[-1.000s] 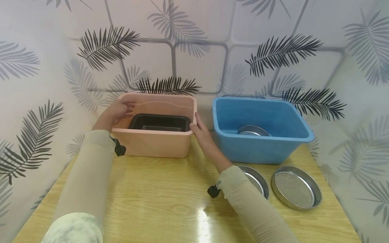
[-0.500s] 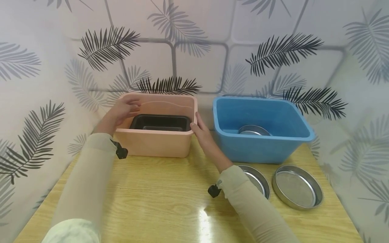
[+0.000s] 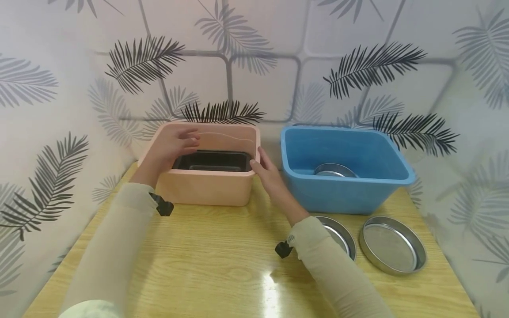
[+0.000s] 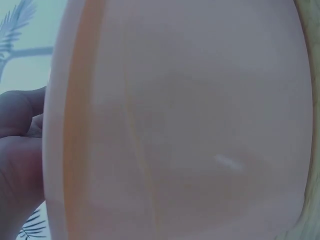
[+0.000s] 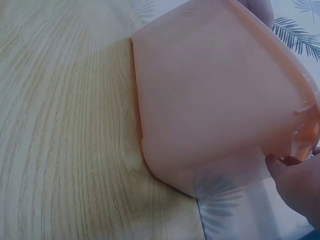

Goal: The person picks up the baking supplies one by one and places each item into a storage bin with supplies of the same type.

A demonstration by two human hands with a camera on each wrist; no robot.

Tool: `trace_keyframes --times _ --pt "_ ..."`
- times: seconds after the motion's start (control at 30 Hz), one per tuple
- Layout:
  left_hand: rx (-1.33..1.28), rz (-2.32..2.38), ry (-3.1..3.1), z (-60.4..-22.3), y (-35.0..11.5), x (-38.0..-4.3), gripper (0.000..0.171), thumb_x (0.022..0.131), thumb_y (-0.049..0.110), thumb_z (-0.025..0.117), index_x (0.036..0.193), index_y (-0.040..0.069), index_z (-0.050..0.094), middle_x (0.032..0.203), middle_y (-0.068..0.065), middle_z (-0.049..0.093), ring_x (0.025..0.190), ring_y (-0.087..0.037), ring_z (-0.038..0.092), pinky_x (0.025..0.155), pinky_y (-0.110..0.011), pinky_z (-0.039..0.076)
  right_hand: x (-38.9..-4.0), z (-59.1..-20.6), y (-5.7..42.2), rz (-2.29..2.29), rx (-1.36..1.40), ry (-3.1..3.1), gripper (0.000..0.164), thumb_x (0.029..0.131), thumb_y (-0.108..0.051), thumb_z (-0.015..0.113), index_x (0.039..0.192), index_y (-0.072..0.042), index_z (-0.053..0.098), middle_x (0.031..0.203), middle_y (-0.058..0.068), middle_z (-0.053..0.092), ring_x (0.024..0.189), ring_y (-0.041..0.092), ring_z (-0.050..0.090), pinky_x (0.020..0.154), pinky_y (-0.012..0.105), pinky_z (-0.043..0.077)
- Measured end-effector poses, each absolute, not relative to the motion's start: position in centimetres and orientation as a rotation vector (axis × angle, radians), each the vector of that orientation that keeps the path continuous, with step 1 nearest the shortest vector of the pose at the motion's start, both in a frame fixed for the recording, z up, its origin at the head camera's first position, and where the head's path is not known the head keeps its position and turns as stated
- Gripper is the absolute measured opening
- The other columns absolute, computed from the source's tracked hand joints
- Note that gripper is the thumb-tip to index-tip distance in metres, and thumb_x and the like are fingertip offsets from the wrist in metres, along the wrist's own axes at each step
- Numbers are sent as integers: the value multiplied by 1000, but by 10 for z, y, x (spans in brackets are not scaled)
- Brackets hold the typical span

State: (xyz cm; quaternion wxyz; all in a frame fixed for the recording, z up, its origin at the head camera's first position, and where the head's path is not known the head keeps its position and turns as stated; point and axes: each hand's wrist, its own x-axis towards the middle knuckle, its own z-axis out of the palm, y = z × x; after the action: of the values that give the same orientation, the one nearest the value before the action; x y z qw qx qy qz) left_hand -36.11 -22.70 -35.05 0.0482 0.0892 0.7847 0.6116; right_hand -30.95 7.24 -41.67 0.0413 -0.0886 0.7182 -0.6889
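Note:
A pink plastic tub [image 3: 204, 190] stands on the table near the back wall, with a black rectangular pan [image 3: 222, 160] inside it. Over the tub's left part, my left hand [image 3: 169, 145] reaches past the rim, fingers loosely extended and holding nothing. In the left wrist view the tub's wall hides much of that hand [image 4: 20, 165]. My right hand [image 3: 270, 176] holds the tub's right rim near the front corner. The right wrist view shows its thumb [image 5: 285, 175] at the rim.
To the right stands a blue tub [image 3: 338, 194] with a round metal pan [image 3: 336, 170] in it. Two more round metal pans lie in front: one [image 3: 346, 238] partly behind the right sleeve, another [image 3: 393, 245] farther right. Patterned walls border the wooden table [image 3: 207, 256].
My left hand has moved rightward and farther over the pink tub, from its left rim toward the black pan. The right hand stays at the tub's right rim.

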Motion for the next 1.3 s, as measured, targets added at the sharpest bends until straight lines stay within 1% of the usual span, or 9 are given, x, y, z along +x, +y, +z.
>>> trace_keyframes --times 0.17,0.3,0.57,0.7,0.97,1.07,1.13,1.23,1.3 --pt "340 1937 2320 -346 -215 -349 49 103 4 54 151 4 45 146 -25 51 115 -26 66 98 -40 56 -306 -419 75 -2095 -275 2227 65 104 -38 54 161 -26 25 165 5 31 151 21 32 121 43 32" --pt "385 1945 2258 -344 -205 -340 47 104 6 51 151 5 44 147 -22 50 112 -20 66 101 -37 54 -300 -424 81 -2098 -390 2231 61 106 -36 51 161 -24 27 159 11 40 145 24 40 117 47 38" --pt "498 1940 2231 -339 -174 -322 48 105 11 52 152 10 43 152 -15 47 127 -28 58 106 -40 51 -270 -435 106 -1972 -381 2337 63 105 -39 54 159 -18 31 152 14 47 139 30 48 114 49 42" --pt "583 1953 2212 -334 -153 -313 50 105 7 51 153 6 40 150 -22 46 128 -31 56 106 -40 51 -249 -434 124 -1867 -371 2374 58 103 -37 57 155 -15 40 149 13 52 135 31 53 112 49 44" --pt "654 1936 2206 -334 -107 -295 54 105 11 52 156 5 34 152 -21 44 133 -38 53 111 -42 46 -215 -423 159 -1746 -428 2398 55 103 -36 58 152 -16 45 152 9 50 139 28 49 113 50 42" --pt "650 1912 2238 -338 -88 -291 55 104 14 55 156 10 36 153 -16 45 138 -35 49 111 -46 46 -207 -423 177 -1713 -464 2433 53 103 -32 58 151 -14 46 149 11 53 133 30 53 106 45 48" --pt "629 1889 2270 -342 -75 -291 56 103 17 56 156 13 37 154 -13 45 139 -34 47 112 -46 45 -202 -424 190 -1691 -481 2460 51 104 -30 58 150 -12 47 148 14 53 130 30 55 102 37 50" --pt "570 1880 2301 -348 -59 -293 56 103 19 55 156 16 37 153 -11 46 139 -33 47 111 -47 46 -195 -422 210 -1684 -472 2475 49 105 -27 56 149 -7 48 147 19 52 121 23 61 97 27 53" --pt "528 1897 2307 -354 -50 -295 56 103 19 54 156 16 37 153 -12 46 140 -32 47 112 -47 44 -191 -419 224 -1695 -453 2479 48 105 -26 55 148 -4 48 147 22 51 115 12 64 95 22 54"
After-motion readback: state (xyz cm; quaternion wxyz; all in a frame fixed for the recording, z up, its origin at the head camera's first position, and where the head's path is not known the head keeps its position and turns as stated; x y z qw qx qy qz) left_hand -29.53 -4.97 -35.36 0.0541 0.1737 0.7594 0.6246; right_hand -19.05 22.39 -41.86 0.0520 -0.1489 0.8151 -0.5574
